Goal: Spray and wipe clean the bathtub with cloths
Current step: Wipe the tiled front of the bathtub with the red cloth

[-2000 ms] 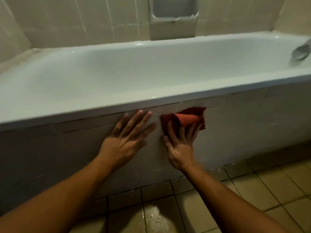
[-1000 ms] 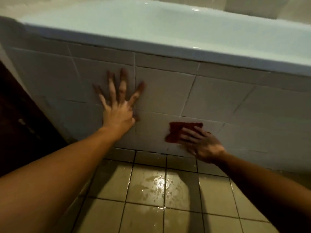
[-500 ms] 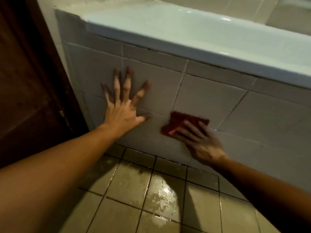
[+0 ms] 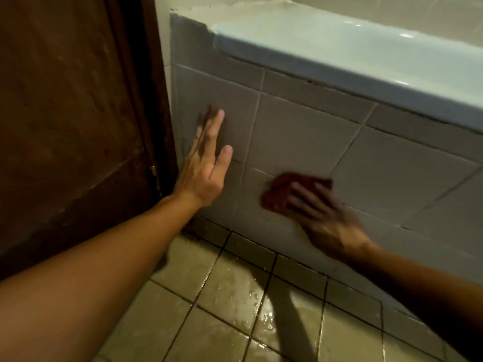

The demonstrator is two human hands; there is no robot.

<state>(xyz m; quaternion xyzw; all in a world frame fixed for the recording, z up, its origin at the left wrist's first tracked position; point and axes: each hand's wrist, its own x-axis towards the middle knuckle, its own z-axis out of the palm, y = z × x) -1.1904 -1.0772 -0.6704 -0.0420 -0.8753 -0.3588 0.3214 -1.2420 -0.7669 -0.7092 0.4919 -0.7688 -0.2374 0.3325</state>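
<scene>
Wet olive tiled floor [image 4: 235, 296] nearest, glossy with water. Above it, right hand [image 4: 332, 226], blurred, fingers straight and spread, presses a dark red cloth [image 4: 279, 186] flat on the grey tiled front panel [image 4: 300, 131], low down. Left hand [image 4: 203, 171] is flat on the same panel, fingers straight and close together, thumb out, beside the brown wooden door [image 4: 73, 113]. Farthest is the white bathtub [image 4: 339, 48]; only its rim and a strip of the inside show.
</scene>
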